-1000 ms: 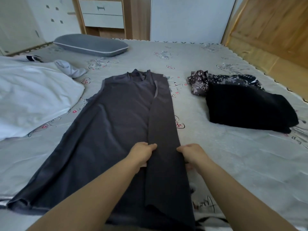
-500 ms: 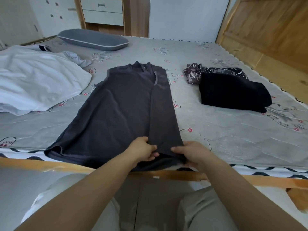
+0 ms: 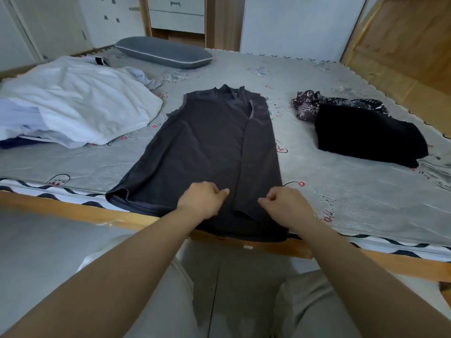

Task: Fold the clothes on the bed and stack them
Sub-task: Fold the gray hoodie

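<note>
A dark grey sleeveless garment (image 3: 207, 147) lies flat on the bed (image 3: 341, 198), collar away from me, its right side folded in over the middle. Its hem hangs slightly over the near wooden bed edge. My left hand (image 3: 202, 198) is over the lower part of the garment, left of the fold line, fingers curled in and thumb pointing right. My right hand (image 3: 285, 206) hovers over the folded panel's lower right, fingers also curled. No cloth shows between the fingers of either hand. A folded black garment (image 3: 366, 135) lies on the right.
A heap of white clothes (image 3: 73, 106) covers the bed's left side. A patterned dark garment (image 3: 310, 103) sits behind the black one. A grey pillow (image 3: 163, 52) lies at the head. The wooden bed rail (image 3: 73, 211) runs in front of my legs.
My view has pulled back from the bed. Both hands have let go of the hem and sit a little higher over the garment, further apart. The hem now lies at the bed edge.
</note>
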